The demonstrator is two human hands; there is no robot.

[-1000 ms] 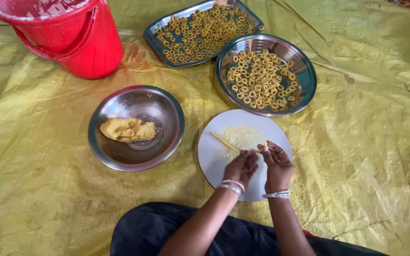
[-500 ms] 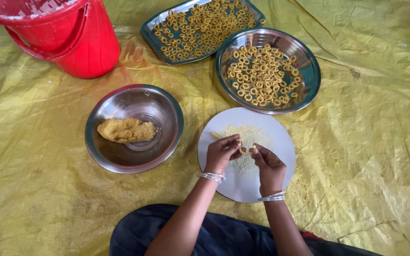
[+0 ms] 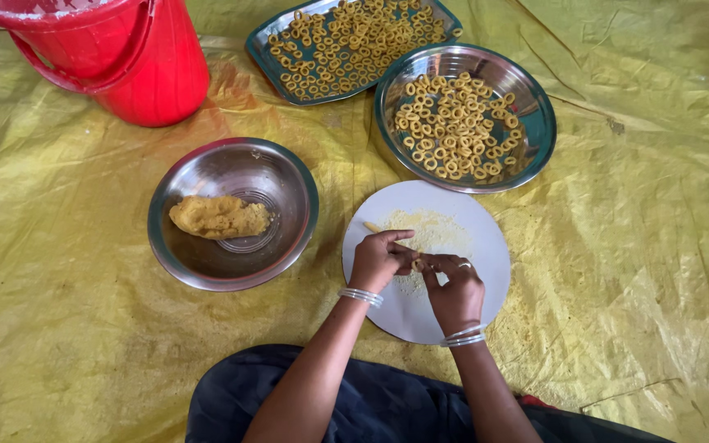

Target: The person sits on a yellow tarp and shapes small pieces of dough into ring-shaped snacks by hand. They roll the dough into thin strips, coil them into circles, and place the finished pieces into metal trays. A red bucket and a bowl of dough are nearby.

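A crinkled yellow plastic sheet (image 3: 84, 328) covers the ground. On it, at the top left, stands a red plastic bucket (image 3: 137, 61). Beside that lie a rectangular steel tray (image 3: 260, 49) and a round steel plate (image 3: 535, 123), both full of small dough rings. Left of centre sits a round steel bowl (image 3: 289, 238) holding a lump of yellow dough (image 3: 219, 217). A flat white round board (image 3: 490, 246), dusted with crumbs, lies before the person. Over it the left hand (image 3: 379, 261) and right hand (image 3: 453, 291) meet, fingertips pinched narrowly together on a thin strip of dough (image 3: 417, 264), whose far end (image 3: 371, 226) shows on the board.
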